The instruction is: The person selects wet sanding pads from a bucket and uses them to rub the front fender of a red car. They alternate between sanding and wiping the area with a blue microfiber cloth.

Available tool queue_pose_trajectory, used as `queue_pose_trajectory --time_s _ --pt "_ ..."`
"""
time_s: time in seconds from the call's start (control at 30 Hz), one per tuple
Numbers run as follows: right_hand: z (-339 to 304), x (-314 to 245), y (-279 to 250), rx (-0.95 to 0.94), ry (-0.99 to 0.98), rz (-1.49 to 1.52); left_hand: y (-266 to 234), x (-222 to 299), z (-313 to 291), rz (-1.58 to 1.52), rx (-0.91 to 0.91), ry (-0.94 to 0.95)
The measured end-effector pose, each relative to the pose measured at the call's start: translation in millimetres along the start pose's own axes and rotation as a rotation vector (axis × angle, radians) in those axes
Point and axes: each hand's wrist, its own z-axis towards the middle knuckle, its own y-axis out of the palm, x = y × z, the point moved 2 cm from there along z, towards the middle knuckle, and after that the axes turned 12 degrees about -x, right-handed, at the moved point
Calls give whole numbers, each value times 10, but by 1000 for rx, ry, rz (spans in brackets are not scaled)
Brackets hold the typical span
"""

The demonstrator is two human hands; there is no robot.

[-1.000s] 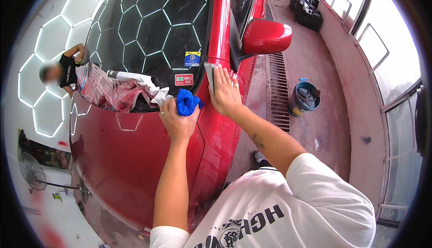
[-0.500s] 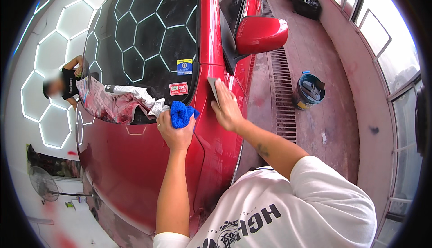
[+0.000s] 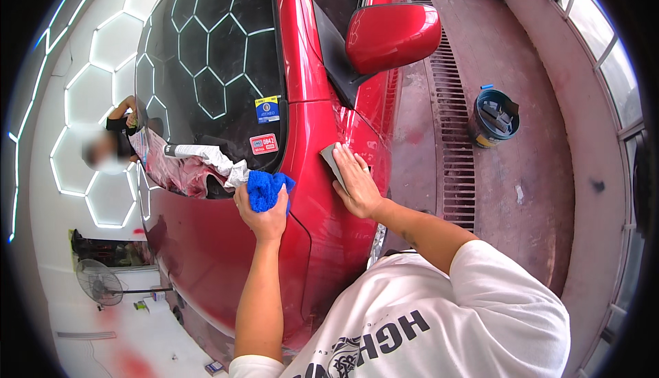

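Note:
My left hand [image 3: 263,221] is closed round a bunched blue cloth [image 3: 266,190], near the lower corner of the windshield [image 3: 206,97]. With its fingers stretched out, my right hand [image 3: 360,184] presses a grey sheet of sandpaper [image 3: 332,162] against the red car's fender [image 3: 307,141]. The sheet's edge shows beside the thumb and fingers; the rest is under the hand. Hazy, duller patches mark the paint around it. Just beyond this hand is the red side mirror [image 3: 395,35].
Red-stained newspaper [image 3: 171,165] lies at the windshield's base. A dark bucket [image 3: 493,121] holding grey pieces stands right of the floor grate [image 3: 454,145]. Another person [image 3: 113,145] is across the car. A fan [image 3: 99,282] is at the lower left.
My right hand has slid the sandpaper along the fender, away from the pillar and toward me. My left hand still grips the blue cloth. The whole view has shifted slightly.

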Motion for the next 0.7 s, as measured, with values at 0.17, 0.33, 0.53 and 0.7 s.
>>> queue_pose_trajectory --time_s 0.17,0.33,0.53,0.7 --pt "680 41 -382 134 -15 -2 13 -17 13 -5 -1 3" --pt "41 40 -50 -35 -20 61 8 -65 -20 -35 -12 -23" --pt "649 64 -498 52 -24 -19 4 13 3 -21 -14 -7" --pt "182 89 -264 -65 -60 43 -15 31 14 -5 -23 -1"
